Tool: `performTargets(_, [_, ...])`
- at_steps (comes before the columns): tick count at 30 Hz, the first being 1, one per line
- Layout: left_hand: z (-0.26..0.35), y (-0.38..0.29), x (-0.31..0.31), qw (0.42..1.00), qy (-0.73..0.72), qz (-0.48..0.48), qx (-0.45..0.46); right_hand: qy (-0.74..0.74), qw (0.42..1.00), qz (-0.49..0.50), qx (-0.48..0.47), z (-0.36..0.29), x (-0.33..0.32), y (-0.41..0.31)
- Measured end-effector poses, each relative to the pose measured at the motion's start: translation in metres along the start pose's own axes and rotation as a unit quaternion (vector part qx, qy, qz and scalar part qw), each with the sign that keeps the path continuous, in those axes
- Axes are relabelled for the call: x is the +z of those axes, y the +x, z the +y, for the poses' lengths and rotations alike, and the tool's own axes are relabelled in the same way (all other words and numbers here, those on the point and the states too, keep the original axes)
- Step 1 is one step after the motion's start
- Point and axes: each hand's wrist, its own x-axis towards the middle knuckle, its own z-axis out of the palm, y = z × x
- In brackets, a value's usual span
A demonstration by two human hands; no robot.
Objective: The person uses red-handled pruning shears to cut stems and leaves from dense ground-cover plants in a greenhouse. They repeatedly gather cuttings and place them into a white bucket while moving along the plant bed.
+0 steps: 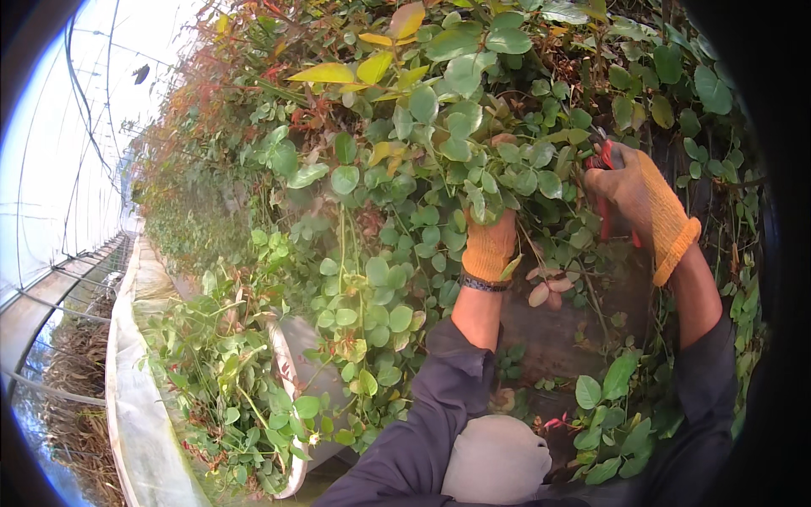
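Note:
My right hand (pixel 627 190), in an orange knit work glove with a dark palm coating, grips red-handled pruning shears (pixel 602 165). Their metal tip sits among green stems at the upper right. Left of it, my left hand (pixel 491 234), gloved the same way, reaches up into the rose foliage (pixel 462 120). Leaves hide its fingers, so what they touch cannot be seen. A dark band circles that wrist. Below the left glove hangs a stem with dried pinkish leaves (pixel 548 288).
A pale tub (pixel 288 361) piled with cut leafy stems (pixel 234 380) stands at lower left. Beyond it runs a strip of white sheeting (pixel 136 374) beside the greenhouse's clear film wall and metal frame (pixel 57 260). Rose bushes (pixel 209 158) continue into the distance.

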Motion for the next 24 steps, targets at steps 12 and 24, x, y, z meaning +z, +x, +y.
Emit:
performTargets(12, [-0.033,-0.031,0.003,0.927,0.358,-0.084,0.077,-0.225,0.952,-0.026,0.205,-0.070,-0.012,0.066])
performTargets(24, [-0.019,-0.003,0.005,0.992,-0.110,0.003,0.062,-0.310,0.919,-0.020,0.242,-0.041,-0.013,0.119])
